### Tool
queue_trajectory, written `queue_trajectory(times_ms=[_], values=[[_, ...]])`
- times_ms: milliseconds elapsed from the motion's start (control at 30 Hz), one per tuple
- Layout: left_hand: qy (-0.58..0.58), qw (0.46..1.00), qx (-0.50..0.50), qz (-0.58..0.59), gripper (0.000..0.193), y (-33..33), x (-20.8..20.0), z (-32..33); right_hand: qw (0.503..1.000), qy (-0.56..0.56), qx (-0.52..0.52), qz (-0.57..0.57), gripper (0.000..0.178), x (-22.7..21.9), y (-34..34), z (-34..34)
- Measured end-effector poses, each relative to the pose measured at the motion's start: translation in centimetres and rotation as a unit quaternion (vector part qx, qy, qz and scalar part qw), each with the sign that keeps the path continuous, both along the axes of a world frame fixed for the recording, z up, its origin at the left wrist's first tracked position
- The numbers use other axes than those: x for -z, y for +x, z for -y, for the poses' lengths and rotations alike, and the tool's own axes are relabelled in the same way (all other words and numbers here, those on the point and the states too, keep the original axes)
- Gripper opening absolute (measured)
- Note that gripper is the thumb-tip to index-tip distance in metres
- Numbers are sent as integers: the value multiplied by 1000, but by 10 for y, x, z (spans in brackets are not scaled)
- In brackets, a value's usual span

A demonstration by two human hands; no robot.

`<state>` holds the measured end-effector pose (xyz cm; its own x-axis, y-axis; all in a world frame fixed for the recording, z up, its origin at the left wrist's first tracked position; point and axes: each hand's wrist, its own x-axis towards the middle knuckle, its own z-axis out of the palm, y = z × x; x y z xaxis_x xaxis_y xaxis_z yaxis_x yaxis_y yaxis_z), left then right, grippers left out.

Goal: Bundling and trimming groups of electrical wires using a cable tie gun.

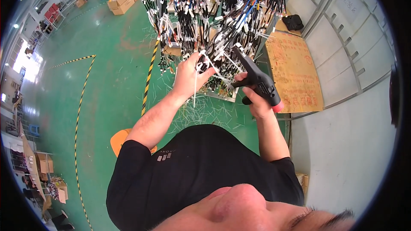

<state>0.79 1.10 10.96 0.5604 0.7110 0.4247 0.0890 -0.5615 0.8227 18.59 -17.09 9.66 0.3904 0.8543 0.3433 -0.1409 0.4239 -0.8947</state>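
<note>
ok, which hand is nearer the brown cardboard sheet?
Right. The right hand, gripping the black handheld tool, is just left of the brown cardboard sheet in the picture; the left hand is farther left, by the hanging cables.

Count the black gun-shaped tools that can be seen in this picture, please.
1: the black gun-shaped tool with a red end is in the right hand, its tip toward the hanging cables. Others may be hidden among the cables.
</note>
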Motion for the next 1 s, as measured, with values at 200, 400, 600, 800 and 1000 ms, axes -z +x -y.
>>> queue_trajectory(times_ms=[200, 400, 600, 800, 1000], values=[[165, 980, -84, 79, 28, 9, 0, 4, 998, -34, -9, 47, 51, -7, -3, -1], [-4, 999, -54, 7, 19, 1, 0, -1, 996, -39, 5, 76, 48, 6, 7, -5], [-121, 992, -41, 13, 21, -1, -16, -1, 991, -54, 54, 114, 50, -3, 51, 9], [-64, 995, -69, 14, 19, -1, -19, 0, 937, -117, -13, 328, 42, -52, 71, 9], [28, 995, -92, 0, 19, -1, -13, -3, 917, -128, -41, 376, 40, -69, 52, 1]])
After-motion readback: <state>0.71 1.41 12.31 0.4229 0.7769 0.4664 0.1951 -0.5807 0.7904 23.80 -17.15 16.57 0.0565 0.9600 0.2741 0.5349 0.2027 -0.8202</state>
